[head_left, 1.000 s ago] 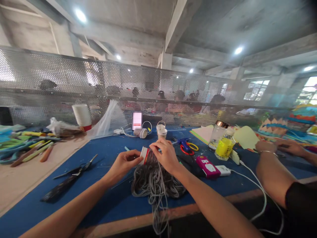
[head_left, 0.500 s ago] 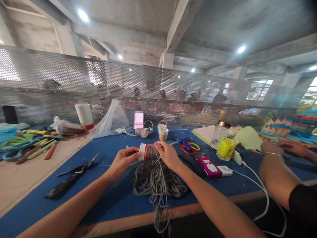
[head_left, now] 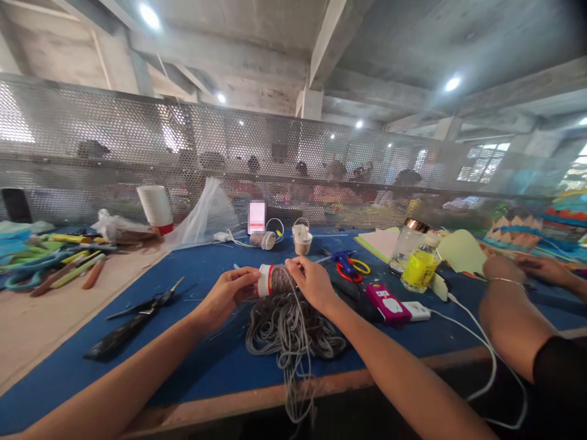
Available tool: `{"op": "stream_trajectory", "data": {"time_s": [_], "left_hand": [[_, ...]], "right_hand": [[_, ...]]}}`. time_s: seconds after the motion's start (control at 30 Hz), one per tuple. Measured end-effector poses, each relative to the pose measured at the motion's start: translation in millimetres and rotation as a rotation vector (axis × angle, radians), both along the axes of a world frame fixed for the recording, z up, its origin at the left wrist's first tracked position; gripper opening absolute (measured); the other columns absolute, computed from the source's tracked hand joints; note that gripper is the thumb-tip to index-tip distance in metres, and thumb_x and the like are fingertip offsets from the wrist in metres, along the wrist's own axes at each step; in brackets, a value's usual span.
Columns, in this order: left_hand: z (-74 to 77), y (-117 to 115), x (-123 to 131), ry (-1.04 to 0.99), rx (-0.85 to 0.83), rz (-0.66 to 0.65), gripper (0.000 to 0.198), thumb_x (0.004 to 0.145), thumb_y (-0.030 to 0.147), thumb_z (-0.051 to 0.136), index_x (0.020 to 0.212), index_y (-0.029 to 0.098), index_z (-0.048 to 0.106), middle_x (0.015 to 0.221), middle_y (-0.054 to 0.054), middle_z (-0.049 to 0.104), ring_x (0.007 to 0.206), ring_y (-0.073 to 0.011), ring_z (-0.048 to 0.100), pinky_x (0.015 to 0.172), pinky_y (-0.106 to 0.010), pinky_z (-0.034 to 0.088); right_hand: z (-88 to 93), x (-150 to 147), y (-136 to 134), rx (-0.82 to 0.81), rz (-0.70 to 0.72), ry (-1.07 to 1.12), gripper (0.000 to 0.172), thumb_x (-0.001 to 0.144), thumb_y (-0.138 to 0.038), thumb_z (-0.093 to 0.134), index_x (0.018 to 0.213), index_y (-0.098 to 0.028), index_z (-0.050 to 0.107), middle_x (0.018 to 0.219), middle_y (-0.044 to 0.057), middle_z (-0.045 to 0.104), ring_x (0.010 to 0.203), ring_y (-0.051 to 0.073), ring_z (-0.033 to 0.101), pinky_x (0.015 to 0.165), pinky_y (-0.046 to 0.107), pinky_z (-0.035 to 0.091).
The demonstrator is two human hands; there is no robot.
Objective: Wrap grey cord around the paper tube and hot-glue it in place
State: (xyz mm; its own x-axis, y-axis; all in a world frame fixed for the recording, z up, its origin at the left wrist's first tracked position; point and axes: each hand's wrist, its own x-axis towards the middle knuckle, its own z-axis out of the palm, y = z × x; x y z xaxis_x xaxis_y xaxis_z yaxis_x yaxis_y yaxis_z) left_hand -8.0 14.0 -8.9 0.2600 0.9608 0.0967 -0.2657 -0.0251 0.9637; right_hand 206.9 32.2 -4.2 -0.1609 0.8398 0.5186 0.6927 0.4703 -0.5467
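One cord-wrapped cup (head_left: 277, 280), held sideways at far side of grey cord (head_left: 288, 333) pile, mid-width over blue mat (head_left: 197, 376). Left hand (head_left: 227, 294) pinches bare white end; right hand (head_left: 314, 283) pinches cord at wrapped right end. Cup probably light, thin-walled, easily dented; cord likely soft, limp. Best hold: bare left end, gently, clear of winding.

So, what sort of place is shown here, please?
Probably a shared craft workshop: a heap of gray cord, a cord-wrapped cup and, behind a perforated partition, several people.
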Motion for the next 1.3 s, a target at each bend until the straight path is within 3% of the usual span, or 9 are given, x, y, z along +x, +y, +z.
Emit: {"op": "stream_trajectory", "data": {"time_s": [0.2, 0.47, 0.87, 1.17, 1.3], "left_hand": [[-0.6, 1.0, -0.3, -0.038, -0.061, -0.033, 0.018, 0.078, 0.029, 0.074, 0.086, 0.013, 0.074, 0.085, -0.007, 0.075, 0.073, -0.0164, 0.066, 0.072, -0.027, 0.051], [0.7, 0.0, 1.5, -0.029, -0.081, -0.071, 0.027, 0.081, 0.031, 0.07, 0.097, 0.01, 0.073, 0.095, -0.014, 0.075, 0.081, -0.0222, 0.069, 0.076, -0.031, 0.054], [1.1, 0.3, 0.2, -0.023, -0.089, -0.058, 0.019, 0.081, 0.027, 0.066, 0.092, 0.013, 0.074, 0.093, -0.011, 0.075, 0.08, -0.0214, 0.069, 0.078, -0.03, 0.055], [1.5, 0.4, 0.5, -0.016, -0.098, -0.046, 0.022, 0.078, 0.025, 0.068, 0.093, 0.01, 0.073, 0.094, -0.014, 0.074, 0.081, -0.0238, 0.069, 0.077, -0.033, 0.055], [-3.0, 4.2, -1.5, -0.007, -0.052, -0.053, 0.021, 0.078, 0.028, 0.07, 0.09, 0.011, 0.074, 0.089, -0.011, 0.075, 0.076, -0.0205, 0.068, 0.076, -0.031, 0.054]], "right_hand": [[-1.9, -0.3, -1.0, 0.001, -0.021, -0.062, 0.052, 0.097, -0.059, 0.031, 0.085, -0.023, 0.066, 0.074, 0.001, 0.07, 0.071, 0.016, 0.065, 0.06, 0.024, 0.032], [-6.3, -1.4, 2.0, 0.019, 0.008, -0.054, 0.052, 0.098, -0.058, 0.031, 0.081, -0.022, 0.065, 0.071, 0.0, 0.067, 0.067, 0.013, 0.061, 0.06, 0.023, 0.031], [-6.2, 1.2, 0.6, 0.021, 0.072, -0.019, 0.06, 0.098, -0.06, 0.021, 0.069, -0.02, 0.055, 0.061, -0.001, 0.058, 0.061, 0.012, 0.055, 0.06, 0.022, 0.033], [-9.6, 4.3, -2.1, 0.081, 0.03, -0.124, 0.056, 0.101, -0.055, 0.022, 0.079, -0.02, 0.061, 0.074, 0.002, 0.067, 0.07, 0.014, 0.062, 0.062, 0.023, 0.032], [-15.4, 3.5, 1.6, 0.121, -0.017, -0.222, 0.051, 0.101, -0.052, 0.026, 0.087, -0.021, 0.064, 0.075, 0.003, 0.069, 0.073, 0.016, 0.064, 0.062, 0.024, 0.031]]}}
